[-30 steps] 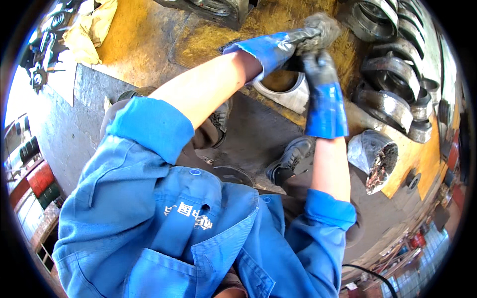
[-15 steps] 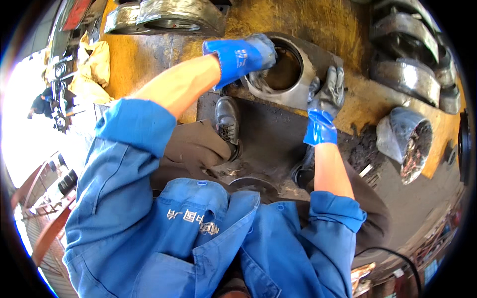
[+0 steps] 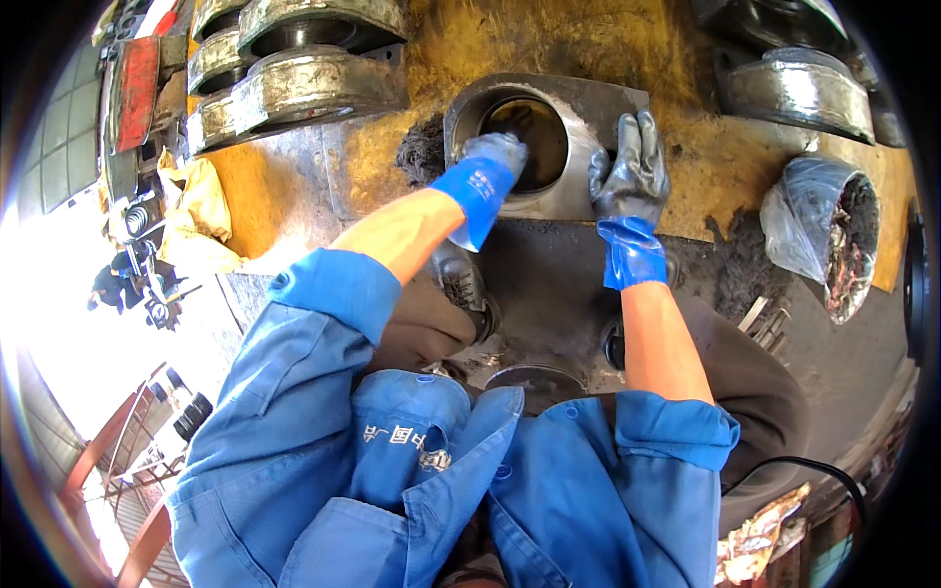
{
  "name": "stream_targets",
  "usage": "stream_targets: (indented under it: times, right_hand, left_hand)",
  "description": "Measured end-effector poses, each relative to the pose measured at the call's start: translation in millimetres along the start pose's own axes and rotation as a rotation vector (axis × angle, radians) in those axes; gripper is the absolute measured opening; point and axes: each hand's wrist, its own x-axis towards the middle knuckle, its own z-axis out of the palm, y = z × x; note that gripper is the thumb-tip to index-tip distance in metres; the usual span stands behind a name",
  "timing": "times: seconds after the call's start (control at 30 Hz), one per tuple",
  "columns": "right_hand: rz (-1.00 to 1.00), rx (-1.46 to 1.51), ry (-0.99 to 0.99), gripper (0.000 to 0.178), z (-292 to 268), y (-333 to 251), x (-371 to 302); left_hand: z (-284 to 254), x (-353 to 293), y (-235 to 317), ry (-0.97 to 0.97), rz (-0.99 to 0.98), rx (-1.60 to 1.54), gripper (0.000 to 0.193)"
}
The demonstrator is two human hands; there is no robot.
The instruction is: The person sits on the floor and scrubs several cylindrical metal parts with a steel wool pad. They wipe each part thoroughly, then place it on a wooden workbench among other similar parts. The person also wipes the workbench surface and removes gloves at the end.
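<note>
A grey metal housing [image 3: 578,147] with a large round bore lies on the yellow-brown work table. My left hand [image 3: 498,155], in a blue and grey coated glove, is at the bore's near left rim. Its fingers are curled in, and whatever they may hold is hidden. My right hand [image 3: 632,167], in a matching glove darkened on the fingers, rests on the right end of the housing with the fingers stretched out. A dark fuzzy clump [image 3: 423,152] sits against the housing's left side.
Heavy metal rings [image 3: 319,88] stand stacked at the far left, and more rings [image 3: 799,93] at the far right. A plastic bag of scraps [image 3: 818,230] is at the right edge. Yellow cloth [image 3: 191,211] hangs at the left. My boots are below the table edge.
My left hand has moved from the far left rim of the bore toward me, to its near left side. My right hand stays on the housing's right end. The view has shifted.
</note>
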Motion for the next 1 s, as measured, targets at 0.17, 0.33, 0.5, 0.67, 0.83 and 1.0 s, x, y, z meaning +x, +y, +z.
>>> stream_targets:
  times: [0.17,0.33,0.5,0.67,0.83,1.0]
  right_hand:
    - [0.011,0.014,0.018,0.052,0.3,7.5,-2.6]
    - [0.018,0.002,0.058,0.050,-0.8,9.1,-2.2]
    - [0.028,0.008,0.007,0.049,-1.9,7.6,-3.6]
    - [0.005,0.001,0.008,0.049,0.9,11.4,-5.7]
    - [0.033,-0.010,0.033,0.050,-1.9,9.9,-3.9]
    - [0.020,0.021,-0.008,0.048,1.1,8.2,-7.1]
  left_hand:
    - [-7.2,-9.0,-8.0,0.004,0.069,-0.453,0.032]
    - [-10.8,-18.4,-6.9,0.336,0.090,-0.490,0.022]
    - [-79.6,-12.2,35.6,-0.110,0.257,-0.115,0.028]
    - [-25.1,-3.9,-1.3,-0.110,0.544,-0.219,0.029]
    - [-58.7,-3.8,-18.7,-0.157,0.531,0.303,0.030]
    - [-7.0,-3.6,9.9,-0.088,0.288,-0.367,0.025]
